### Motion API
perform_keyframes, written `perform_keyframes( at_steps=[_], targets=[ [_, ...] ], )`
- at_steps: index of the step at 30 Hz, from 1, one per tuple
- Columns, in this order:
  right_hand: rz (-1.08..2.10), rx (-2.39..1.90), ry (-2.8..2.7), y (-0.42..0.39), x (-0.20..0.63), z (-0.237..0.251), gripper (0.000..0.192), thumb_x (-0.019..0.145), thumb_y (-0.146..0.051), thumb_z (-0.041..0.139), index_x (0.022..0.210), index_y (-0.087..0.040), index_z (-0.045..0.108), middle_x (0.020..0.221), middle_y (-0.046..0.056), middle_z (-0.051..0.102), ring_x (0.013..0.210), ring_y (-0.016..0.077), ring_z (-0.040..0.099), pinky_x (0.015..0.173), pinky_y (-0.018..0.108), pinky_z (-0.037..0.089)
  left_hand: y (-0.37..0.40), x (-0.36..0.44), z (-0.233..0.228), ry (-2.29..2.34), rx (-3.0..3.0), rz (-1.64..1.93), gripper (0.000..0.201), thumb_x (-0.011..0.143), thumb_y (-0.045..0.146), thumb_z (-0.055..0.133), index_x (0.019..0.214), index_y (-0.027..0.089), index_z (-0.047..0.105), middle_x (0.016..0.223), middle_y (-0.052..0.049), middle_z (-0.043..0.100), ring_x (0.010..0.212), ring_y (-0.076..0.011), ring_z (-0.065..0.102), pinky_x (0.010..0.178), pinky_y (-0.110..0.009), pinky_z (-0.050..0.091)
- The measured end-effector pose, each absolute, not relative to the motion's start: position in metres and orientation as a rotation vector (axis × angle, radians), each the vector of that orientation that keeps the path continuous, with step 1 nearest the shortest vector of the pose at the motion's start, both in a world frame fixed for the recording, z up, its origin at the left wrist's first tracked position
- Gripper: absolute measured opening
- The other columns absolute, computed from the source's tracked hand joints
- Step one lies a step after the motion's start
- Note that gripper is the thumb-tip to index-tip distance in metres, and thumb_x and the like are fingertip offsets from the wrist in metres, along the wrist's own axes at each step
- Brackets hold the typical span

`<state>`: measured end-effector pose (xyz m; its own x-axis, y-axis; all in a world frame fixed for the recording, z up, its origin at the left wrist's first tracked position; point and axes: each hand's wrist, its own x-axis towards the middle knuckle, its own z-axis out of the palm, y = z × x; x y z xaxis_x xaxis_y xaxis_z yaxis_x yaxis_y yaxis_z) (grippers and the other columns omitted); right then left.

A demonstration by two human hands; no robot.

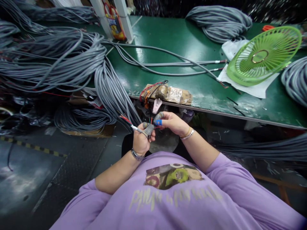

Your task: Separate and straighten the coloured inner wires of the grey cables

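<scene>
Pinched tight in my left hand sits the grey cable end, just below the bench edge, while my right hand nips its coloured wires, so I'd separate them gently, one by one.

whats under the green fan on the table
The green fan lies tilted on white sheets, paper or plastic, spread on the green table. An orange thing peeks out behind it. Anything else beneath is covered.
</scene>
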<state>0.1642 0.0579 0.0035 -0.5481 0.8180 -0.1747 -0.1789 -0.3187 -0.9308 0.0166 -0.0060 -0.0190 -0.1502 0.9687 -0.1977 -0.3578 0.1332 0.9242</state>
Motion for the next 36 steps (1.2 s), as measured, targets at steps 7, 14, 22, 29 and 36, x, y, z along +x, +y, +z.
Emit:
perform_keyframes(
  at_steps=[7,14,22,29,36],
  targets=[
    [1.949,-0.802,-1.144,0.058,0.16,-0.007,0.023,0.062,-0.024,0.079,0.075,-0.014,0.063,0.068,-0.001,0.064,0.058,0.0063,0.054,0.055,0.018,0.045,-0.005,0.017,-0.013,1.088,0.66,1.357,0.031,0.067,0.038,0.075,0.069,0.017,0.053,0.049,0.004,0.058,0.034,-0.0063,0.047,0.031,-0.015,0.028],
    [2.021,-0.778,-1.043,0.055,0.156,-0.015,0.025,0.059,-0.023,0.08,0.075,-0.014,0.063,0.069,-0.001,0.065,0.058,0.0073,0.057,0.056,0.019,0.047,-0.005,0.014,-0.016,1.039,0.641,1.348,0.029,0.068,0.036,0.075,0.07,0.017,0.054,0.049,0.004,0.058,0.034,-0.0057,0.046,0.031,-0.014,0.028],
    [1.748,-1.104,-0.753,0.073,0.159,-0.022,0.01,0.064,-0.016,0.066,0.067,-0.016,0.057,0.056,-0.005,0.056,0.048,0.0055,0.049,0.047,0.018,0.042,-0.01,0.013,-0.017,0.999,0.739,1.226,0.027,0.069,0.035,0.074,0.066,0.016,0.055,0.046,0.003,0.056,0.031,-0.0056,0.043,0.03,-0.015,0.029],
    [1.958,-0.867,-0.754,0.071,0.18,-0.029,0.027,0.06,-0.023,0.079,0.082,-0.015,0.065,0.068,-0.002,0.063,0.055,0.0068,0.054,0.051,0.019,0.048,-0.005,0.008,-0.017,0.961,0.615,1.286,0.03,0.064,0.035,0.077,0.065,0.017,0.053,0.045,0.005,0.053,0.033,-0.0052,0.043,0.031,-0.015,0.029],
    [2.088,-0.772,-0.954,0.053,0.161,-0.026,0.04,0.054,-0.037,0.088,0.08,-0.014,0.067,0.068,0.0,0.066,0.053,0.0056,0.054,0.053,0.018,0.05,-0.004,0.009,-0.018,0.984,0.652,1.276,0.032,0.065,0.039,0.076,0.066,0.017,0.053,0.046,0.004,0.054,0.032,-0.0054,0.042,0.032,-0.016,0.03]
  ],
)
